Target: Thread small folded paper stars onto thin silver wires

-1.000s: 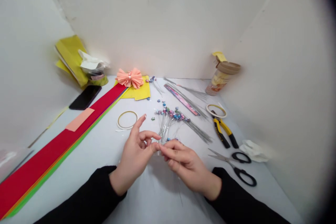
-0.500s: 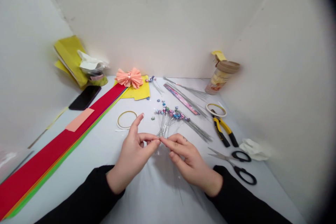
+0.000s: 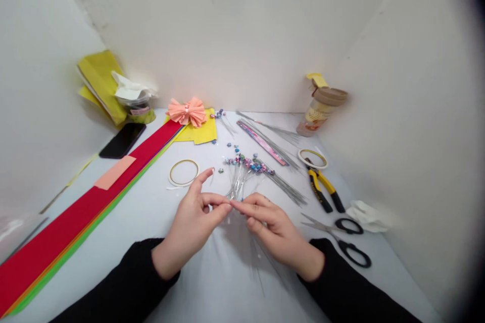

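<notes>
Fingertips meet at the middle of the table, where my left hand point(image 3: 193, 227) pinches thumb against fingers with its index finger raised. My right hand point(image 3: 278, 234) is closed too, its fingertips touching those of the left. Whatever lies between them is too small to make out. Just beyond the fingers, a bunch of thin wire stems point(image 3: 238, 179) fans out, topped with small pink, blue and green paper stars point(image 3: 248, 163). Several loose wires point(image 3: 259, 267) lie below my right hand, partly hidden by it. A roll of narrow tape point(image 3: 184, 172) sits behind my left hand.
On the right are yellow-black pliers point(image 3: 320, 189), another tape roll point(image 3: 312, 158), scissors point(image 3: 341, 237), crumpled tissue point(image 3: 367, 216) and a cup point(image 3: 320, 111). Wires point(image 3: 286, 185) and patterned strips point(image 3: 261, 141) lie behind. Left are red paper sheets point(image 3: 76, 217), a peach bow point(image 3: 187, 112) and a phone point(image 3: 122, 140).
My left index finger has tipped slightly to the right. Both hands stay joined at the fingertips, and the things on the table have not moved.
</notes>
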